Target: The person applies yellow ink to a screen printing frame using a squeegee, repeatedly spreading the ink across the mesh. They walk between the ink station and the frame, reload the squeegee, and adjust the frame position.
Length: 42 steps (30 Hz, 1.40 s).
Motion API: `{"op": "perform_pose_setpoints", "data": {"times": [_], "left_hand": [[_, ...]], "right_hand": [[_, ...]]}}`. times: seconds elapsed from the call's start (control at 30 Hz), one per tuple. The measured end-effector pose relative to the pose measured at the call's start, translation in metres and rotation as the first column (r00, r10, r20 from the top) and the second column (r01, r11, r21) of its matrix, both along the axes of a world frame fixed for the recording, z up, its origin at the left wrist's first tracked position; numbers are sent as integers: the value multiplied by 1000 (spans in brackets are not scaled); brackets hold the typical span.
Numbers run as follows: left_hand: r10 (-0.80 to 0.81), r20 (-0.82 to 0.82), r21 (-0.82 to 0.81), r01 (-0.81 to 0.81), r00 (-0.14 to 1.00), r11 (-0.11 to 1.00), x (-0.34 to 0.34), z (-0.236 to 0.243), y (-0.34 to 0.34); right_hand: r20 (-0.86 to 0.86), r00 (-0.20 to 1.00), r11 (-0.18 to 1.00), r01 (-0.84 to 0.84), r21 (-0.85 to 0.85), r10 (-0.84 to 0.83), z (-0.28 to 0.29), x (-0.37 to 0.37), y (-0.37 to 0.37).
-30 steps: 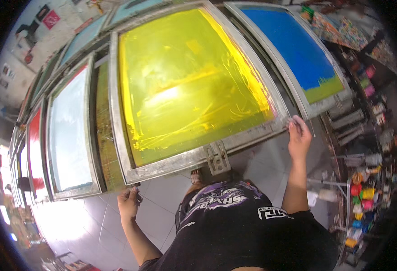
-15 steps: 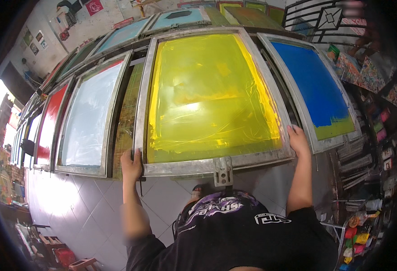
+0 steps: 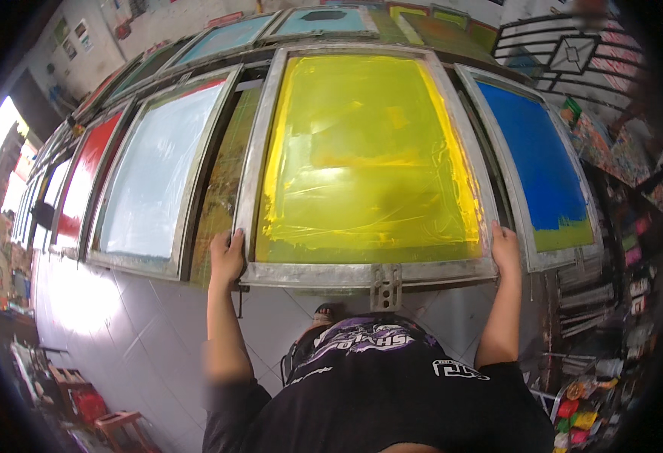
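A large screen with a metal frame (image 3: 369, 268) and yellow-green mesh (image 3: 365, 158) lies in front of me, with a slotted metal bracket (image 3: 386, 288) at its near edge. My left hand (image 3: 227, 257) grips the frame's left side near the front corner. My right hand (image 3: 505, 248) grips the right side near the other front corner. Left of it lie a pale blue-white screen (image 3: 158, 174) and a red one (image 3: 86, 174). A screen coated blue (image 3: 531, 155) sits to the right.
More screens (image 3: 320, 23) line the back, near a white wall and a black metal grille (image 3: 573, 53). Tiled floor (image 3: 143, 325) shows below. A stool (image 3: 120, 430) stands at lower left; colourful containers (image 3: 576, 411) and stacked clutter crowd the right edge.
My view has shifted, so the yellow screen appears squarer. My left hand has moved from below the frame's corner onto its side; my right hand stays at the right side.
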State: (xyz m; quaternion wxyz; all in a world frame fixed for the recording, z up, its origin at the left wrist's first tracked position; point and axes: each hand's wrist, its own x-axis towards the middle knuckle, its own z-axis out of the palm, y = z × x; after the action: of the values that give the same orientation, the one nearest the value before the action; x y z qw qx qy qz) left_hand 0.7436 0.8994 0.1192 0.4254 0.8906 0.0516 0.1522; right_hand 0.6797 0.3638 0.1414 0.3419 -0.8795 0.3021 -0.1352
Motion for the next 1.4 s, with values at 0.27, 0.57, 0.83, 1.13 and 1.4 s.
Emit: {"op": "perform_pose_setpoints", "data": {"times": [0.27,0.57,0.83,1.13,1.4], "left_hand": [[76,-216,18,-74,973,997,2,22,-5],[17,-377,-367,-166,926,915,-2,60,-8],[3,-265,-481,-135,964,867,-14,48,-4],[62,-349,-153,-123,935,981,-16,74,-26],[154,-425,-75,-204,892,976,-19,96,-51]], "right_hand": [[-72,997,994,36,102,-29,24,0,19],[53,998,980,27,199,-38,29,-6,15],[78,996,953,-60,297,38,39,-7,18],[-20,999,991,-40,131,43,26,-2,11],[-71,996,980,-38,197,53,47,-7,27]]}}
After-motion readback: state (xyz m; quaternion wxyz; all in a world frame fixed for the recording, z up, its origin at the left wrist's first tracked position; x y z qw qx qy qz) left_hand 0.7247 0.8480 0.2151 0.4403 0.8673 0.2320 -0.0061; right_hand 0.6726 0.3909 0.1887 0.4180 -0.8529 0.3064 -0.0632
